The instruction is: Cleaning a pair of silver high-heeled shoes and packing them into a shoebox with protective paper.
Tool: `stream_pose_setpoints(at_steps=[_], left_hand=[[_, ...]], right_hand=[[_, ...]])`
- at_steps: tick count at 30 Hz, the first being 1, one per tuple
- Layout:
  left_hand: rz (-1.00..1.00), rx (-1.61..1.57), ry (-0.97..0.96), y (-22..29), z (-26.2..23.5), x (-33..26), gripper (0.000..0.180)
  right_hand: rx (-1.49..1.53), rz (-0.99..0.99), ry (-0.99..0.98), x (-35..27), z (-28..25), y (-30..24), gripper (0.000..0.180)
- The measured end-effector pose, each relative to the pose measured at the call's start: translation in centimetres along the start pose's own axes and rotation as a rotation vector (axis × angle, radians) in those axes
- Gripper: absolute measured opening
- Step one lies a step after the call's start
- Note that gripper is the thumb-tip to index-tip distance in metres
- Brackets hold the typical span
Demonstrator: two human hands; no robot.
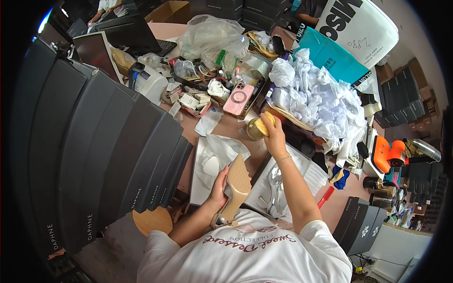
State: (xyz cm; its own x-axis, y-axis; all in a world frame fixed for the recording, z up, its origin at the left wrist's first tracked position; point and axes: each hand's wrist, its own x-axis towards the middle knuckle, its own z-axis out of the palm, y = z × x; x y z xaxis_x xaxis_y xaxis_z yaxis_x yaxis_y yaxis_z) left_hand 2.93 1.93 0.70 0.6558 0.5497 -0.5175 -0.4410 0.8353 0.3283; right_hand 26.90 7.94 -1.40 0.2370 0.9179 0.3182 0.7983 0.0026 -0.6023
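My left hand (219, 188) is wrapped round a high-heeled shoe (239, 181), its beige sole turned up and its heel end toward my body. In my right hand (274, 136) is a yellow sponge or cloth (268, 118), pressed at the mouth of a small round tin or jar (255, 130). Whatever is inside the jar is hidden. Between my arms, a silver shoe (275, 191) lies in an open box with white lining (302, 177). To its left, another open box (194, 191) holds crumpled white tissue paper (218, 153).
Dark shoe boxes (108, 141) stack high on the left. Crumpled white paper (316, 94) heaps at the back right. A pink phone (239, 98) lies amid clutter. On the right are a red brush (326, 196), an orange device (389, 153) and a dark box (359, 226).
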Motion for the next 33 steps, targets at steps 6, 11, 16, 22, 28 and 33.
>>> stream_pose_setpoints(at_steps=[6,11,16,22,28,33], left_hand=[[-0.018,-0.011,-0.038,0.5,1.5,-1.4,0.055],[0.010,0.066,-0.021,-0.8,2.2,-1.0,0.057],[-0.245,0.311,-0.209,-3.9,1.9,-2.0,0.059],[-0.145,0.319,-0.187,-3.9,3.4,-3.1,0.059],[-0.073,0.372,-0.146,-3.7,3.2,-3.5,0.061],[-0.095,0.413,-0.182,-3.6,3.9,-3.9,0.062]], right_hand=[[0.241,0.260,0.008,-0.9,-4.3,-2.1,0.033],[0.258,-0.022,-0.146,-11.5,-7.3,-10.9,0.025],[0.089,0.056,-0.105,-13.1,-6.3,-9.3,0.022],[0.121,0.022,-0.122,-15.1,-7.2,-11.0,0.027],[0.109,-0.009,-0.361,-18.0,-9.3,-14.0,0.021],[0.086,0.121,-0.123,-14.4,-8.4,-11.6,0.029]])
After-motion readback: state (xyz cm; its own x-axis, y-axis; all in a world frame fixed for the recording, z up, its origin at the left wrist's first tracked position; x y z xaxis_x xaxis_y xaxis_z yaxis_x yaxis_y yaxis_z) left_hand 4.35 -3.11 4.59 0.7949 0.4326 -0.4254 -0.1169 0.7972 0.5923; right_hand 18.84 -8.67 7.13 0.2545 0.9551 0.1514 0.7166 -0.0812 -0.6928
